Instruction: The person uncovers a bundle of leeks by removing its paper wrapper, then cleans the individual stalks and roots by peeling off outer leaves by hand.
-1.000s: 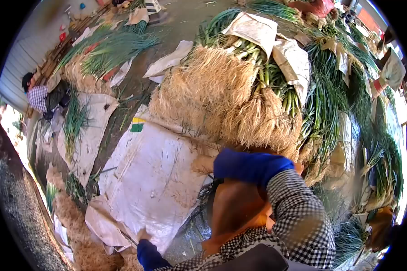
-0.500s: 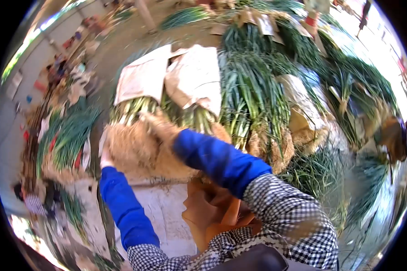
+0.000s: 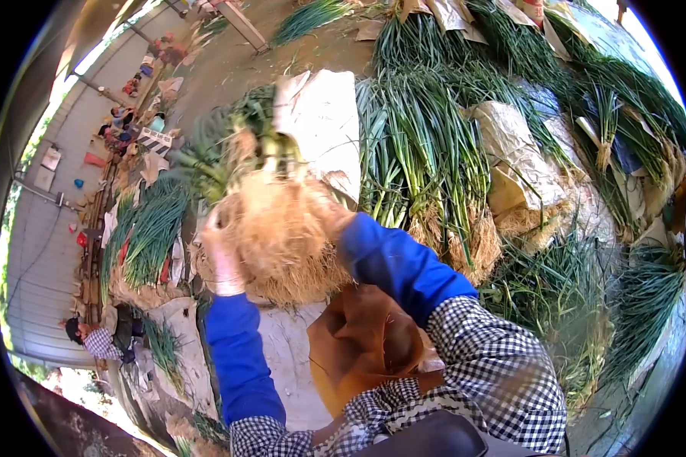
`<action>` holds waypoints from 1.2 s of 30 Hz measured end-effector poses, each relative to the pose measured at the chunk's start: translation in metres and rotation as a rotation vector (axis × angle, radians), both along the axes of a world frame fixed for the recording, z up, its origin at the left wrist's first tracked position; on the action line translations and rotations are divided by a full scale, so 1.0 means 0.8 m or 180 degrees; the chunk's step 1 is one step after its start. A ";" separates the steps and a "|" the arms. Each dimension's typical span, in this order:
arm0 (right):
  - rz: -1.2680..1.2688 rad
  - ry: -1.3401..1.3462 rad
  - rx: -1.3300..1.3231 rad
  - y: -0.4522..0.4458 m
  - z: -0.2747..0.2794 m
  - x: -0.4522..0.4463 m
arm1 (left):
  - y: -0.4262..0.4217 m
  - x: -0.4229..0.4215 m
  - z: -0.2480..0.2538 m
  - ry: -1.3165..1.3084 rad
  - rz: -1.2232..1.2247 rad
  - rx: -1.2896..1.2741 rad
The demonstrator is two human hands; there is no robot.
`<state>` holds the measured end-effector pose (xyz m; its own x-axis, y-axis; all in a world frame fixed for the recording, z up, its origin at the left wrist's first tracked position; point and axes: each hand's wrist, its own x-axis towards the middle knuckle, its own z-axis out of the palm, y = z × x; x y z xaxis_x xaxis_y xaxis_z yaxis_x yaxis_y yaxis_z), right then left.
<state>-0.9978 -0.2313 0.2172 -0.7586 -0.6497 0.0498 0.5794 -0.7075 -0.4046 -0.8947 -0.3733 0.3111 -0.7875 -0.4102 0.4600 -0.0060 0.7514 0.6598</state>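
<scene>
My left hand [image 3: 222, 255] is at the left side of a bundle of green onions, against its tan roots [image 3: 270, 221]. On the right side of the same roots is my right hand [image 3: 329, 213], its fingers blurred and partly hidden. Between the two hands the bundle is raised over more roots, its green tops pointing away from me. A whitish sack [image 3: 324, 114] lies over the onions just behind. Below the roots, a pale sheet [image 3: 290, 350] covers the floor in front of my orange apron [image 3: 358, 343].
More green onions [image 3: 427, 145] lie in rows at the right, with a crumpled sack [image 3: 503, 145] among them. Another onion pile [image 3: 156, 236] is at the left. A person in a checked shirt [image 3: 101, 343] sits at the lower left. A post [image 3: 240, 23] stands at the top.
Both hands reached from the pale sheet to the onion pile, and the bundle's roots are now lifted between them. The left covering sack is no longer over the tops. The view has shifted.
</scene>
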 end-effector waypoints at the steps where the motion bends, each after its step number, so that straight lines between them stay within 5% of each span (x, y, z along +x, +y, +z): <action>1: 0.0332 0.0039 -0.0395 0.027 -0.016 -0.006 | 0.034 -0.004 0.003 0.0081 -0.0069 -0.0363; 2: 0.0401 0.0160 -0.0063 0.078 -0.009 -0.006 | 0.058 -0.013 -0.005 -0.0010 0.0063 -0.0558; 4: 0.0113 -0.0126 -0.0941 0.129 -0.054 -0.027 | 0.117 -0.028 -0.029 -0.0043 -0.0050 -0.0678; 15: -0.1013 0.0127 0.1981 0.429 -0.139 -0.029 | 0.369 -0.080 -0.260 -0.0913 -0.1117 -0.1379; 23: -0.0428 0.1073 0.4953 0.616 -0.193 0.001 | 0.363 -0.051 -0.178 -0.1816 -0.1482 -0.0760; 26: 0.0416 0.1427 0.7009 0.689 -0.216 -0.011 | 0.334 -0.015 -0.195 -0.0918 -0.1451 -0.0903; 27: 0.0220 0.1520 0.7519 0.704 -0.220 -0.020 | 0.333 -0.002 -0.188 -0.0746 -0.1337 -0.0964; 28: -0.1402 0.2707 0.7986 0.720 -0.242 -0.028 | 0.335 0.005 -0.182 -0.0544 -0.1262 -0.0818; 30: -0.2496 0.1571 0.6109 0.664 -0.179 -0.043 | 0.349 0.021 -0.172 -0.0085 -0.1111 -0.0734; 32: -0.1702 0.2845 0.6567 0.626 -0.190 -0.066 | 0.376 0.036 -0.152 -0.0154 -0.1401 -0.0366; 34: -0.1140 0.3181 0.6791 0.595 -0.176 -0.066 | 0.398 0.052 -0.163 -0.0351 -0.1739 0.0284; 36: -0.0578 0.2672 0.6137 0.569 -0.168 -0.058 | 0.421 0.069 -0.185 -0.0956 -0.1978 0.1947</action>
